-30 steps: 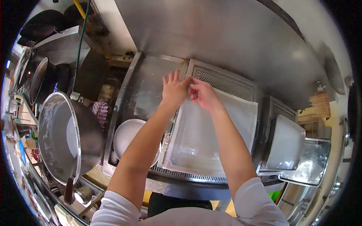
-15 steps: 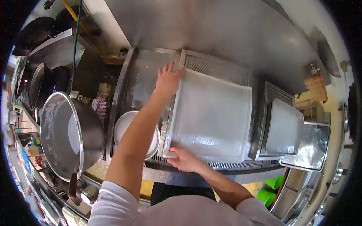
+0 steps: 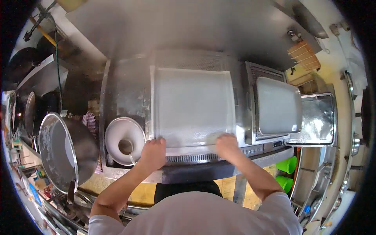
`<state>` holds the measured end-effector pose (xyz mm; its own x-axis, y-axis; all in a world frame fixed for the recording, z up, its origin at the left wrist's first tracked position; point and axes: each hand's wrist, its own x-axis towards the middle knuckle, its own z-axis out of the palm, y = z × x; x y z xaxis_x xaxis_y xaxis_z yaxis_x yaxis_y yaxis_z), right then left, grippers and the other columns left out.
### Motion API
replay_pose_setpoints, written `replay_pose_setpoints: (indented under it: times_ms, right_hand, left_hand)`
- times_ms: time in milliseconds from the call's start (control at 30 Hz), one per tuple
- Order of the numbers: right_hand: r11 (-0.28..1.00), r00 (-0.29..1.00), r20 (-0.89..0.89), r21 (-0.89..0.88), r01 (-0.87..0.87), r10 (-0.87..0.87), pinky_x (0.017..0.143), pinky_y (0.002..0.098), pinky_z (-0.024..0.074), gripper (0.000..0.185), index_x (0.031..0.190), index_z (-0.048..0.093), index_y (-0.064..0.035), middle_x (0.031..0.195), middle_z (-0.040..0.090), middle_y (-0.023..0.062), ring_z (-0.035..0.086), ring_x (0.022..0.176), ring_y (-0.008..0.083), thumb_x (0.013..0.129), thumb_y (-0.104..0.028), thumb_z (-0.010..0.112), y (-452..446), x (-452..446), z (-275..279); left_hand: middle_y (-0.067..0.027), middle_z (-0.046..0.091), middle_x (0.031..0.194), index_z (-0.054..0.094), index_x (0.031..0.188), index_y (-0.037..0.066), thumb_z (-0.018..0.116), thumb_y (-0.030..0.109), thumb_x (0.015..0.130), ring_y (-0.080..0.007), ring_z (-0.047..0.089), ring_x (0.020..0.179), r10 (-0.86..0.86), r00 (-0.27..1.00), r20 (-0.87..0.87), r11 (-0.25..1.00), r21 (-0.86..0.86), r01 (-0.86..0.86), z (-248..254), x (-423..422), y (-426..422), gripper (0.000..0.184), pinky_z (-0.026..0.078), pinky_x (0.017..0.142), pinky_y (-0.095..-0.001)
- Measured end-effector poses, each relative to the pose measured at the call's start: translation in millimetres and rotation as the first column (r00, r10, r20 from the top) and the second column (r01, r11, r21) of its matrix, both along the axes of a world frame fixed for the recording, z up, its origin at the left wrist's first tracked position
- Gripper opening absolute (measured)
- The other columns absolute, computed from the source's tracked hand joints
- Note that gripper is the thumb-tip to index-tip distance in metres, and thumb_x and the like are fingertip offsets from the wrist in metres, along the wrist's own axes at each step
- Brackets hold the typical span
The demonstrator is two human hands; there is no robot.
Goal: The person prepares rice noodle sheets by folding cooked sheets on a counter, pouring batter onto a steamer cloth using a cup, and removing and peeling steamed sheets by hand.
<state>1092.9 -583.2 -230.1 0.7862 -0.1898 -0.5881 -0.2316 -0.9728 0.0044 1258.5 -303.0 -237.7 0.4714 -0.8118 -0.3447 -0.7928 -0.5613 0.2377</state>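
Note:
A large white cloth (image 3: 192,105) lies spread nearly flat over a perforated metal tray (image 3: 196,62), whose holes show beyond the cloth's far edge. My left hand (image 3: 154,152) is closed at the near left corner of the cloth, fingers curled over its edge. At the near right corner, my right hand (image 3: 227,145) is also closed on the edge, slightly blurred. To the left of my left hand sits a round white-lined bowl (image 3: 113,135) with a small cup (image 3: 125,146) and its handle inside.
A deep metal pot (image 3: 84,152) of whitish liquid stands at the left. On the right are a second tray with a white sheet (image 3: 278,105) and a shiny metal pan (image 3: 313,121). Green containers (image 3: 286,165) sit lower right. A vent grille (image 3: 196,158) runs along the front.
My left hand has come from the cloth's far left corner to its near left corner. My right hand has shifted from the near left to the near right corner. The cloth now lies straighter.

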Motion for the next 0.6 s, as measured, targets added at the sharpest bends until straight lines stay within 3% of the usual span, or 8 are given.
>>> replay_pose_setpoints:
  times_ms: [33, 133, 200, 267, 333, 467, 500, 600]
  right_hand:
    - [0.999, 1.000, 0.028, -0.046, 0.005, -0.003, 0.085, 0.0499, 0.0569, 0.020, 0.094, 0.073, -0.0020, 0.100, 0.075, 0.0191, 0.072, 0.093, 0.0387, 0.083, -0.013, 0.062, -22, -19, -8]
    - [0.968, 0.975, 0.055, 0.144, 0.205, -0.215, 0.085, 0.0490, 0.0571, 0.021, 0.095, 0.073, -0.0030, 0.099, 0.074, 0.0193, 0.071, 0.094, 0.0394, 0.084, -0.014, 0.060, -48, -30, 5]
    - [0.916, 0.916, 0.203, 0.284, 0.284, -0.347, 0.087, 0.0486, 0.0571, 0.023, 0.099, 0.073, -0.0039, 0.101, 0.073, 0.0208, 0.070, 0.098, 0.0416, 0.087, -0.019, 0.060, -71, -14, 12]
    - [0.844, 0.821, 0.301, 0.406, 0.350, -0.486, 0.088, 0.0485, 0.0570, 0.026, 0.103, 0.073, -0.0040, 0.104, 0.073, 0.0217, 0.069, 0.099, 0.0429, 0.088, -0.022, 0.062, -101, 19, 10]
    - [0.755, 0.591, 0.485, 0.528, 0.389, -0.644, 0.093, 0.0481, 0.0556, 0.031, 0.111, 0.073, -0.0037, 0.108, 0.073, 0.0230, 0.069, 0.103, 0.0432, 0.088, -0.022, 0.064, -138, 57, -16]
    - [0.823, 0.523, 0.640, 0.379, 0.422, -0.563, 0.110, 0.0474, 0.0454, 0.056, 0.140, 0.056, -0.0015, 0.139, 0.060, 0.0259, 0.056, 0.131, 0.0412, 0.088, -0.021, 0.068, -196, 154, -36]
    - [0.845, 0.555, 0.648, 0.301, 0.443, -0.522, 0.110, 0.0474, 0.0454, 0.060, 0.143, 0.053, -0.0024, 0.141, 0.057, 0.0250, 0.054, 0.131, 0.0413, 0.088, -0.021, 0.069, -206, 172, -48]
    - [0.892, 0.682, 0.631, 0.037, 0.450, -0.371, 0.112, 0.0447, 0.0438, 0.077, 0.154, 0.041, -0.0070, 0.150, 0.049, 0.0219, 0.049, 0.135, 0.0440, 0.088, -0.027, 0.073, -221, 201, -79]
  left_hand:
    - [-0.0187, 0.071, 0.093, 0.059, 0.102, 0.001, 0.067, 0.011, 0.077, -0.0334, 0.071, 0.094, -0.001, 1.000, 0.013, 1.000, 0.021, 0.001, 7, 0, -2, 0.028, 0.055, 0.085, -0.0429]
    - [-0.0181, 0.071, 0.091, 0.059, 0.103, 0.001, 0.068, 0.011, 0.079, -0.0342, 0.072, 0.090, 0.069, 0.997, -0.020, 0.998, 0.011, -0.069, 10, 2, -7, 0.027, 0.057, 0.081, -0.0444]
    - [-0.0176, 0.072, 0.090, 0.060, 0.107, 0.002, 0.068, 0.012, 0.082, -0.0355, 0.072, 0.087, 0.151, 0.986, -0.071, 0.984, -0.086, -0.157, 12, -3, -13, 0.028, 0.057, 0.079, -0.0462]
    - [-0.0167, 0.073, 0.090, 0.063, 0.112, 0.005, 0.066, 0.013, 0.086, -0.0365, 0.071, 0.083, 0.238, 0.963, -0.130, 0.934, -0.242, -0.263, 23, -12, -19, 0.028, 0.057, 0.077, -0.0479]
    - [-0.0156, 0.072, 0.085, 0.062, 0.116, 0.005, 0.069, 0.013, 0.085, -0.0366, 0.071, 0.080, 0.291, 0.940, -0.180, 0.884, -0.326, -0.336, 25, -27, -25, 0.033, 0.057, 0.075, -0.0479]
    - [-0.0138, 0.074, 0.084, 0.067, 0.111, 0.007, 0.072, 0.014, 0.086, -0.0362, 0.072, 0.082, 0.361, 0.900, -0.245, 0.787, -0.438, -0.435, 10, -67, -30, 0.027, 0.058, 0.076, -0.0469]
    - [-0.0145, 0.074, 0.086, 0.068, 0.113, 0.007, 0.074, 0.015, 0.084, -0.0356, 0.073, 0.084, 0.391, 0.879, -0.272, 0.819, -0.334, -0.468, 24, -74, -35, 0.030, 0.059, 0.079, -0.0457]
    - [-0.0193, 0.075, 0.107, 0.069, 0.108, 0.009, 0.074, 0.019, 0.085, -0.0344, 0.074, 0.093, 0.433, 0.823, -0.367, 0.814, -0.233, -0.532, 23, -99, -29, 0.026, 0.059, 0.083, -0.0435]
